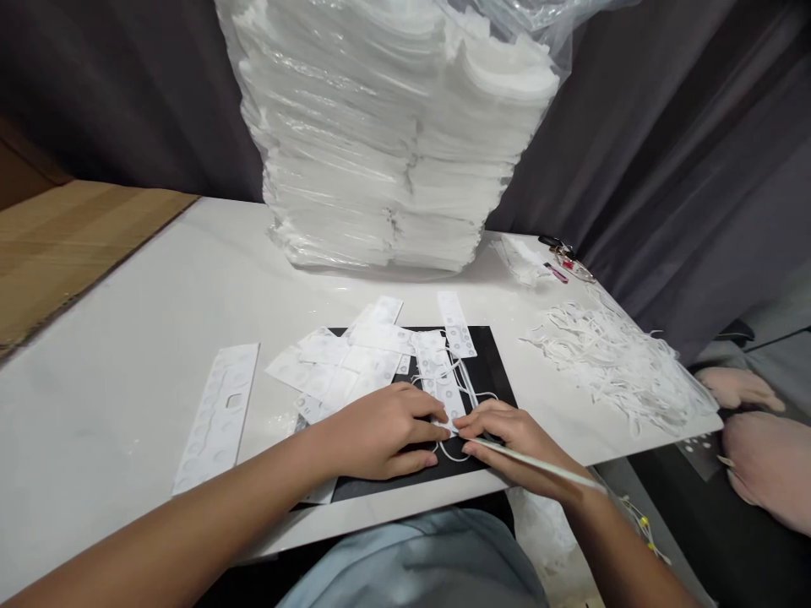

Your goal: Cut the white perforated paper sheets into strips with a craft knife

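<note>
A long white card strip [443, 384] with rows of round marks lies on a black mat [405, 481]. My left hand [389, 431] holds its near end, index and middle fingertips on the card and the thumb lower down. Close beside it, my right hand [516, 443] pinches a white flat cord [538, 463] at that same end. The cord's tail runs back over my right wrist. Loops of thin white cord [467, 384] lie along the strip's right side. Exactly how cord and card meet is hidden by my fingertips.
Overlapping white cards [348, 359] lie left of the strip, another card [456, 325] behind it. A larger white card [219, 414] lies farther left. Loose white cords [614, 363] are heaped right. A tall plastic-wrapped white stack [393, 143] stands behind; cardboard [82, 245] is far left.
</note>
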Available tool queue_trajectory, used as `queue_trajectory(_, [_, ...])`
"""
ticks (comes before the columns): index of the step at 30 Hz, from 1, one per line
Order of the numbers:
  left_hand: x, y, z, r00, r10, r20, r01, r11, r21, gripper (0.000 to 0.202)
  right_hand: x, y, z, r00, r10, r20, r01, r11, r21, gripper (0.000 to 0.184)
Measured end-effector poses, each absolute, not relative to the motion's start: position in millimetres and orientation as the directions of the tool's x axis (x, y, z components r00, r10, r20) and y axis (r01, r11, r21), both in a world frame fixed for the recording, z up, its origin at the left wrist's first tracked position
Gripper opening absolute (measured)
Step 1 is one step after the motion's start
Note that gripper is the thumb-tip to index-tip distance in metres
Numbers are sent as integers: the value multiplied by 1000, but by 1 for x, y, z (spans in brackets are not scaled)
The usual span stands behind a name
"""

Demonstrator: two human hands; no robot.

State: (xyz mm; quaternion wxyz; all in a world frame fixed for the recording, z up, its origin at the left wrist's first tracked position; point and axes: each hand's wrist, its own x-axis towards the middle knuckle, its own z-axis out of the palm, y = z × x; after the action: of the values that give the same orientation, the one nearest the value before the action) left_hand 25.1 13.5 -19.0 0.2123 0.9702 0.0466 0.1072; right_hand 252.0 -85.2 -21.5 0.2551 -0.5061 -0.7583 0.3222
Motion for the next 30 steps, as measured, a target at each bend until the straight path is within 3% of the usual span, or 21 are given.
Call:
queue_trajectory(5, [26,12,-14,973,140,181,42,-886,461,31,241,-98,-36,-346,921,180,709,383,-592,14])
queue_trajectory(10, [25,13,-15,978,141,151,48,-867,496,35,250,-103,-46,-87,949,304,723,270,-636,20])
queue_trajectory(12, [24,13,-15,979,123,159,24,-858,513,36,256,-100,-40,21,938,346,715,227,-661,15])
queue_trajectory(15, [24,7,-13,983,82,164,-25,-826,563,34,260,-92,-26,92,948,305,636,179,-750,6])
queue_trajectory(18, [26,1,-7,985,14,169,-103,-741,664,41,259,-75,-13,17,981,195,527,157,-835,10])
queue_trajectory(20, [27,1,-5,980,43,194,-105,-717,689,43,257,-56,-7,-44,987,155,501,156,-851,13])
queue_trajectory(22, [28,5,-7,962,173,211,3,-779,627,37,255,-33,-4,-95,986,137,524,166,-835,13])
queue_trajectory(25, [25,15,-16,902,372,222,262,-877,403,41,252,-3,-7,-181,980,77,579,170,-798,13])
queue_trajectory(27, [22,20,-22,901,378,214,310,-904,295,49,250,9,-14,-208,977,37,596,157,-788,14])
queue_trajectory(30, [19,22,-24,936,298,186,242,-931,273,51,249,10,-22,-229,973,7,587,143,-797,14])
